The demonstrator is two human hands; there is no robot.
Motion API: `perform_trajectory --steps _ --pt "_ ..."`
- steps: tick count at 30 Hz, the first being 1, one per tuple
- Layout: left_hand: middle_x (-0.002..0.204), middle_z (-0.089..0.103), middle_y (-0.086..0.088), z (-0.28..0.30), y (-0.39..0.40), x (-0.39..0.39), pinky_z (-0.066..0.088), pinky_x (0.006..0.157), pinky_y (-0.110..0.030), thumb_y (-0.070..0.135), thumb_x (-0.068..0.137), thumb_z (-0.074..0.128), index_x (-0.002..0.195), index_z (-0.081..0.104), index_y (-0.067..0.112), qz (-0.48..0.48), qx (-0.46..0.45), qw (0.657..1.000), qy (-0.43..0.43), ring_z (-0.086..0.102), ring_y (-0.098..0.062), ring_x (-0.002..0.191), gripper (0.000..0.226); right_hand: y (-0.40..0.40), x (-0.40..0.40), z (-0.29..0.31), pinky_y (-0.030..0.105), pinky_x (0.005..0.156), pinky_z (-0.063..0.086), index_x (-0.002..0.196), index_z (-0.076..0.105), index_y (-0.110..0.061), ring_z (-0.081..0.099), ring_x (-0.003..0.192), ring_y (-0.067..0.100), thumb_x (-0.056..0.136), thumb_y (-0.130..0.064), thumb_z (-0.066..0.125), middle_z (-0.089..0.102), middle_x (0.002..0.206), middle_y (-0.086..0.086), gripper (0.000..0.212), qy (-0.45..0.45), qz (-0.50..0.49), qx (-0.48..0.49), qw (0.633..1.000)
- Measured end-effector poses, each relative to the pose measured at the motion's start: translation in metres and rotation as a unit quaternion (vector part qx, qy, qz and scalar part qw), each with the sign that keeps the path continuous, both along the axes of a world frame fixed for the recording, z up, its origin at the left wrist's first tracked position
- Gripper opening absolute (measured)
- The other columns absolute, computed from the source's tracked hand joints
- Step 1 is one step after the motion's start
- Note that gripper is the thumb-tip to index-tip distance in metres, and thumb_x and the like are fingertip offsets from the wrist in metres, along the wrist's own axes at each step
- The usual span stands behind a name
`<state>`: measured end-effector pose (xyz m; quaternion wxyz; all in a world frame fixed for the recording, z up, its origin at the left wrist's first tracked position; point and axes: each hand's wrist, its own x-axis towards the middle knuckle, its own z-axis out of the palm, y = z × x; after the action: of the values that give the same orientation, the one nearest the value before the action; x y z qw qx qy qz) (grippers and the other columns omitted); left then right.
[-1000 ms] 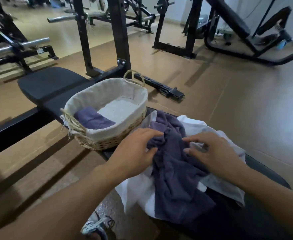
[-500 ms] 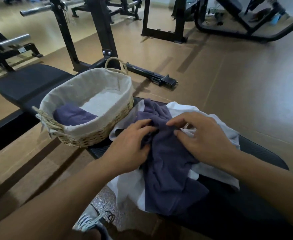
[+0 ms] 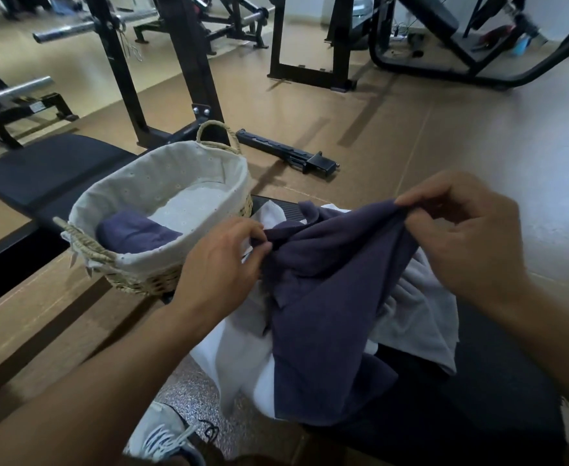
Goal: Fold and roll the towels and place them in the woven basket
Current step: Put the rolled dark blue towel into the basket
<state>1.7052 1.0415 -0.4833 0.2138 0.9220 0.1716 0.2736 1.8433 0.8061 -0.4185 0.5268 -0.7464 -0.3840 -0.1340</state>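
A dark purple towel (image 3: 330,297) hangs lifted between my hands over a black bench. My left hand (image 3: 222,264) pinches its left edge, and my right hand (image 3: 468,237) pinches its upper right edge higher up. Under it lies a heap of white and pale grey towels (image 3: 417,317). The woven basket (image 3: 142,280), lined with white cloth, stands on the bench just left of my left hand. A rolled purple towel (image 3: 135,232) lies in the basket's near left end.
The black padded bench (image 3: 495,381) runs under the towels and on past the basket to the left. Black rack uprights (image 3: 192,72) stand behind the basket. A black metal bar (image 3: 286,153) lies on the brown floor. My shoe (image 3: 165,435) shows at the bottom.
Both hands have taken hold of the purple towel and raised it off the heap. My right hand has moved up and to the right, stretching the cloth between the hands.
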Motion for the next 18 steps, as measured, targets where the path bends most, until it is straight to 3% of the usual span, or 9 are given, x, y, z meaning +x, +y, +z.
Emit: perform_trajectory --steps 3,5,7,9,10,12,15,18 --pt "0.083 0.071 0.009 0.006 0.005 -0.002 0.058 0.076 -0.04 0.022 0.092 0.071 0.088 0.066 0.026 0.03 -0.105 0.993 -0.038 0.068 -0.014 0.081 0.007 -0.005 0.006 0.007 0.015 0.065 0.051 0.078 0.069 -0.026 0.066 0.071 0.008 0.076 0.015 0.057 0.068 0.073 -0.005 0.042 0.023 -0.039 -0.027 0.999" --pt "0.08 0.071 0.009 0.007 0.006 -0.004 0.061 0.072 -0.045 0.018 0.093 0.07 0.089 0.065 0.027 0.036 -0.154 0.985 -0.061 0.071 -0.014 0.08 0.011 -0.008 0.007 0.01 0.027 0.059 0.053 0.072 0.07 -0.029 0.067 0.064 0.017 0.074 0.015 0.054 0.069 0.069 0.0 0.047 0.062 0.007 -0.132 0.989" --pt "0.081 0.071 0.012 0.009 0.004 -0.005 0.062 0.072 -0.043 0.012 0.093 0.068 0.089 0.066 0.027 0.032 -0.164 0.983 -0.072 0.071 -0.011 0.08 0.016 -0.009 0.0 0.012 0.037 0.061 0.053 0.078 0.072 -0.037 0.067 0.064 0.029 0.077 0.012 0.053 0.071 0.068 0.001 0.052 0.094 0.118 -0.298 0.943" --pt "0.083 0.071 0.015 0.013 -0.001 -0.006 0.06 0.075 -0.033 0.005 0.091 0.067 0.09 0.065 0.027 0.02 -0.155 0.985 -0.078 0.07 -0.004 0.079 0.022 -0.007 -0.013 0.014 0.034 0.069 0.056 0.084 0.073 -0.039 0.069 0.067 0.02 0.084 0.007 0.05 0.073 0.072 -0.002 0.052 0.158 0.22 -0.416 0.868" --pt "0.082 0.07 0.014 0.015 -0.003 -0.006 0.058 0.075 -0.026 0.001 0.089 0.065 0.092 0.063 0.028 0.016 -0.15 0.986 -0.073 0.069 -0.003 0.078 0.026 -0.006 -0.019 0.013 0.029 0.072 0.057 0.086 0.073 -0.037 0.07 0.068 0.014 0.087 0.006 0.047 0.075 0.075 -0.002 0.05 0.2 0.251 -0.426 0.846" --pt "0.075 0.067 0.009 0.015 -0.007 -0.007 0.052 0.07 -0.019 -0.003 0.085 0.061 0.092 0.059 0.029 0.013 -0.142 0.989 -0.044 0.065 -0.006 0.071 0.032 -0.002 -0.022 0.009 0.025 0.072 0.057 0.084 0.073 -0.034 0.072 0.069 0.01 0.091 0.003 0.046 0.076 0.078 -0.003 0.047 0.232 0.226 -0.383 0.865" --pt "0.063 0.06 0.006 0.013 -0.007 -0.008 0.049 0.061 -0.033 0.0 0.082 0.05 0.091 0.058 0.031 0.0 -0.145 0.989 0.014 0.057 -0.012 0.059 0.033 0.002 -0.008 -0.005 0.023 0.068 0.054 0.087 0.071 -0.041 0.067 0.067 0.004 0.089 -0.013 0.059 0.073 0.079 -0.012 0.03 0.123 0.074 -0.319 0.937" --pt "0.056 0.059 0.012 0.013 -0.006 -0.009 0.04 0.055 -0.033 0.015 0.081 0.044 0.086 0.062 0.029 -0.017 -0.123 0.987 0.099 0.053 -0.009 0.055 0.023 0.003 0.008 -0.019 0.029 0.079 0.053 0.096 0.062 -0.046 0.062 0.082 -0.002 0.085 -0.043 0.069 0.067 0.088 -0.021 0.013 0.092 0.001 -0.384 0.919"
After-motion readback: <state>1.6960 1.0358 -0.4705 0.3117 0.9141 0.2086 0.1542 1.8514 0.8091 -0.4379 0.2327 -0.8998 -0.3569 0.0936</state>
